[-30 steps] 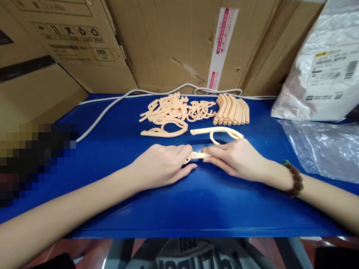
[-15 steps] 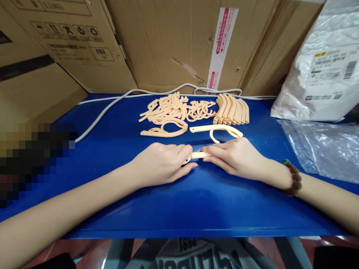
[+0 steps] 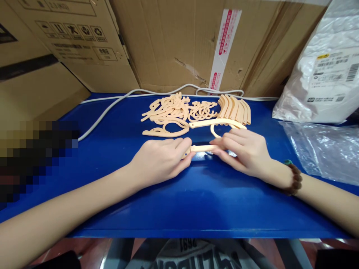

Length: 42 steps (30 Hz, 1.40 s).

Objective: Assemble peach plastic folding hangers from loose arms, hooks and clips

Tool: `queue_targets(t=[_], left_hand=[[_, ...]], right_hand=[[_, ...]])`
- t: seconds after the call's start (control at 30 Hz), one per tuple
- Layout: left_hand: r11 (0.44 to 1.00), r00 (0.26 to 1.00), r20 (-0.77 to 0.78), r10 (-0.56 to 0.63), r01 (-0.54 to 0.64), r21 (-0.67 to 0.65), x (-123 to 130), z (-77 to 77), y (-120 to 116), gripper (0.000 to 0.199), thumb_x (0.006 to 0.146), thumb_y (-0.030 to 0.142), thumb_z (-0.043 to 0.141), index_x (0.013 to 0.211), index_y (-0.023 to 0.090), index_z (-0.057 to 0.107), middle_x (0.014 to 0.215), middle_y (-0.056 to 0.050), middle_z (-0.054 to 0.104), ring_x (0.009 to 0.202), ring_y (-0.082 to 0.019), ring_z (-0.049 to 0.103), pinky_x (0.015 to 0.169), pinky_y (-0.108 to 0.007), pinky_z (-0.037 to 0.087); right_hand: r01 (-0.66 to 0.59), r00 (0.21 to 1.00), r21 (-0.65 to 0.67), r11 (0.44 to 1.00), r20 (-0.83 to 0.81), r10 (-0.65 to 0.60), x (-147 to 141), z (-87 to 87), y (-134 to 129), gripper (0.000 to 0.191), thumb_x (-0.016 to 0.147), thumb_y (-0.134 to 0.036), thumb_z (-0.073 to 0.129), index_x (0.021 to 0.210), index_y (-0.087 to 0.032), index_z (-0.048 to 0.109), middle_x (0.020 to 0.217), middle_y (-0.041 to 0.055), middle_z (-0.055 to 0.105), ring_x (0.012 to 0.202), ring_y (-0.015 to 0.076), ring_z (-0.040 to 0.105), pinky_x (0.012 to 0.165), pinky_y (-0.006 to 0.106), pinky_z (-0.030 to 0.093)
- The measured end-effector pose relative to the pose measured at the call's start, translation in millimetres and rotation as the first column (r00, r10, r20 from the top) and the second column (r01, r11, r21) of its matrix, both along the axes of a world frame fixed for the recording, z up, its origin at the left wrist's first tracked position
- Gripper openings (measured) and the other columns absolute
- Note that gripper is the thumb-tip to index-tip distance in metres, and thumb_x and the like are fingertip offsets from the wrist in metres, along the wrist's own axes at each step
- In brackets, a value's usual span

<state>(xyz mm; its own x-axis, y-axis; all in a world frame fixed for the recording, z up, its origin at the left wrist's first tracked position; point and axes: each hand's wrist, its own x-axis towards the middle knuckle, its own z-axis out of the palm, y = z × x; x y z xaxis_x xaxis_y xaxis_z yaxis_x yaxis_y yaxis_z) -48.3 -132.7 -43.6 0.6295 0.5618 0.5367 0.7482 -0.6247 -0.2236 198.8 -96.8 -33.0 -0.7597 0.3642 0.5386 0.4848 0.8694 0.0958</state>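
Between both hands, low over the blue table (image 3: 179, 209), is a narrow cream plastic piece (image 3: 203, 148). My left hand (image 3: 164, 157) pinches its left end, where a small hole shows beside the thumb. The fingers of my right hand (image 3: 242, 153) are closed round its right end, which they hide. Just beyond the right hand lies a longer cream hanger-like piece (image 3: 207, 122) with a curved hook, partly covered by the fingers. A second curved assembly (image 3: 168, 133) rests beyond the left hand.
Behind are a pile of loose cream parts (image 3: 169, 106), small hooks (image 3: 202, 110) and a row of curved arms (image 3: 234, 109). A white cable (image 3: 112, 102) runs before cardboard boxes (image 3: 174, 45). At right are a white parcel (image 3: 322, 82) and clear plastic film (image 3: 322, 153).
My right hand has shifted slightly right and away from my left hand, exposing more of the narrow piece. The longer hanger-like piece sits a little farther back.
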Motion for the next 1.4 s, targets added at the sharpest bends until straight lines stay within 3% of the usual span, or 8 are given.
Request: queue_targets(t=[0.2,0.4,0.6,0.73,0.93,1.07,1.2,1.4], left_hand=[[1.0,1.0,0.012,0.021,-0.021,-0.001,-4.5,1.4,1.8,0.026,0.099,0.032,0.045,0.083,0.016,0.058,0.072,-0.003,0.072,0.058,-0.016,0.067,0.044,-0.027,0.029],[0.999,1.0,0.0,0.007,-0.007,-0.034,-5.9,2.2,3.4,0.026,0.098,0.032,0.044,0.084,0.017,0.059,0.068,-0.003,0.07,0.057,-0.016,0.066,0.044,-0.026,0.03],[0.956,0.972,-0.026,-0.235,0.227,-0.184,-7.2,2.7,5.7,0.027,0.097,0.03,0.044,0.077,0.019,0.057,0.063,0.003,0.061,0.055,-0.013,0.058,0.048,-0.028,0.034],[0.945,0.96,-0.032,-0.277,0.266,-0.188,-5.0,6.9,3.7,0.022,0.093,0.026,0.047,0.077,0.018,0.061,0.066,0.0,0.058,0.065,-0.017,0.056,0.056,-0.029,0.04],[0.933,0.953,-0.046,-0.299,0.282,-0.222,-6.5,13.6,4.1,0.019,0.091,0.021,0.047,0.086,0.016,0.065,0.084,-0.005,0.064,0.09,-0.024,0.057,0.085,-0.039,0.047],[0.919,0.942,-0.067,-0.33,0.304,-0.251,-9.9,9.2,8.8,0.023,0.092,0.016,0.045,0.101,0.017,0.066,0.106,-0.008,0.067,0.114,-0.028,0.054,0.109,-0.052,0.036],[0.919,0.939,-0.088,-0.334,0.303,-0.251,-11.6,1.2,14.6,0.033,0.09,0.004,0.045,0.113,0.016,0.065,0.134,-0.014,0.057,0.131,-0.032,0.045,0.107,-0.05,0.043],[0.929,0.965,-0.055,-0.257,0.232,-0.288,-13.7,-3.8,17.8,0.043,0.093,0.001,0.039,0.125,0.02,0.061,0.145,-0.017,0.048,0.131,-0.029,0.049,0.097,-0.046,0.051]], right_hand=[[0.136,0.979,0.019,0.991,-0.157,-0.131,2.3,3.1,6.1,0.015,0.095,-0.025,0.055,0.086,-0.019,0.065,0.102,0.0101,0.067,0.094,0.0232,0.056,0.082,0.039,0.046],[0.189,0.974,-0.165,0.968,-0.095,-0.206,2.8,-1.2,11.2,0.021,0.099,-0.03,0.048,0.092,-0.02,0.065,0.126,0.0117,0.059,0.115,0.0265,0.052,0.097,0.045,0.041],[0.158,0.986,-0.188,0.969,-0.016,-0.164,3.3,-6.9,15.5,0.022,0.099,-0.031,0.047,0.097,-0.02,0.066,0.11,0.0104,0.064,0.099,0.0241,0.055,0.088,0.04,0.043],[0.206,0.975,-0.224,0.952,-0.04,-0.22,2.9,-5.7,15.0,0.027,0.101,-0.033,0.044,0.098,-0.018,0.066,0.106,0.0102,0.063,0.098,0.0231,0.056,0.087,0.037,0.042],[0.298,0.952,-0.203,0.933,-0.017,-0.307,4.1,-6.2,18.5,0.036,0.103,-0.038,0.038,0.103,-0.018,0.067,0.102,0.0096,0.063,0.096,0.0235,0.057,0.085,0.037,0.04],[0.342,0.937,-0.201,0.918,-0.006,-0.35,4.9,-6.5,20.1,0.036,0.103,-0.04,0.036,0.102,-0.021,0.067,0.1,0.0089,0.063,0.093,0.0237,0.057,0.081,0.037,0.039],[0.411,0.909,-0.161,0.897,0.007,-0.416,5.2,-4.9,19.9,0.037,0.103,-0.043,0.036,0.104,-0.022,0.067,0.098,0.0079,0.063,0.091,0.0238,0.056,0.081,0.038,0.037],[0.441,0.896,-0.153,0.884,0.023,-0.443,6.0,-5.3,21.3,0.037,0.103,-0.041,0.036,0.104,-0.022,0.067,0.095,0.0077,0.063,0.088,0.0235,0.057,0.081,0.039,0.037]])
